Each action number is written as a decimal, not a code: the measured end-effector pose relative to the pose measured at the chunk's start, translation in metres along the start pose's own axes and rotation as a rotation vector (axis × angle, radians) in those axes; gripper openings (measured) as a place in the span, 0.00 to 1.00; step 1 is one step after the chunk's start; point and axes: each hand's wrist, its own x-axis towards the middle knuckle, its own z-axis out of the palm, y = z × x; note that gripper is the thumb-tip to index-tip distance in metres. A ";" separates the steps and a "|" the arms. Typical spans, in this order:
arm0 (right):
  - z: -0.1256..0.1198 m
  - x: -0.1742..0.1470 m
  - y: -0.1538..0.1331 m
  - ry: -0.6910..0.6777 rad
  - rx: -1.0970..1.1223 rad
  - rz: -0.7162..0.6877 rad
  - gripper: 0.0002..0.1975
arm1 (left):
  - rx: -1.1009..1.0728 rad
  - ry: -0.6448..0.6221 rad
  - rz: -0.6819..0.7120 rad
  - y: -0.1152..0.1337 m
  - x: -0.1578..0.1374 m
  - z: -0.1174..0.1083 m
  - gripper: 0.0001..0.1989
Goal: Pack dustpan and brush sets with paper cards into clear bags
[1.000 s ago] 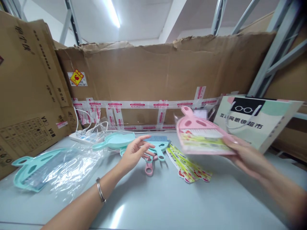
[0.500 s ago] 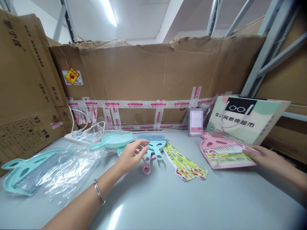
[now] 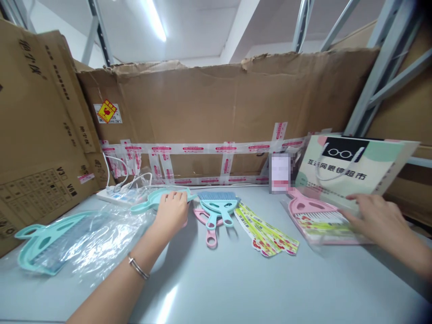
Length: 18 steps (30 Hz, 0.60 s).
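Observation:
My left hand (image 3: pixel 171 211) is on the stack of teal dustpans (image 3: pixel 157 198), its fingers curled over the edge and the thumb hidden. A bit of pink shows beneath that hand. Beside it lie teal brushes (image 3: pixel 221 206) with blue bristles, on top of a pink brush (image 3: pixel 211 238). At the right, a pink dustpan set (image 3: pixel 310 208) with white bristles and a printed card lies in a clear bag. My right hand (image 3: pixel 380 218) hovers over its right end with fingers apart. Several printed cards (image 3: pixel 266 229) are fanned out in the middle.
A bagged teal dustpan and brush (image 3: pixel 50 243) lies at the left by crumpled clear plastic. Behind are a power strip (image 3: pixel 113 196), a large cardboard box (image 3: pixel 189 103) and a paper bag (image 3: pixel 351 166) with rope handles. Another carton (image 3: pixel 37 135) stands at the left.
My left hand has moved left and back from above the brushes onto the teal dustpans. My right hand has let go of the pink bagged set, which now lies on the table.

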 end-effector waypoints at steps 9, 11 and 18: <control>-0.061 0.028 -0.103 0.263 0.450 -0.193 0.07 | 0.119 -0.017 0.004 0.000 -0.003 -0.027 0.14; -0.072 0.029 -0.123 0.193 0.614 -0.110 0.07 | 0.132 0.119 0.026 0.001 -0.004 -0.039 0.15; -0.089 0.047 -0.174 -0.242 1.245 0.126 0.16 | 0.012 0.465 0.678 -0.001 -0.004 -0.061 0.12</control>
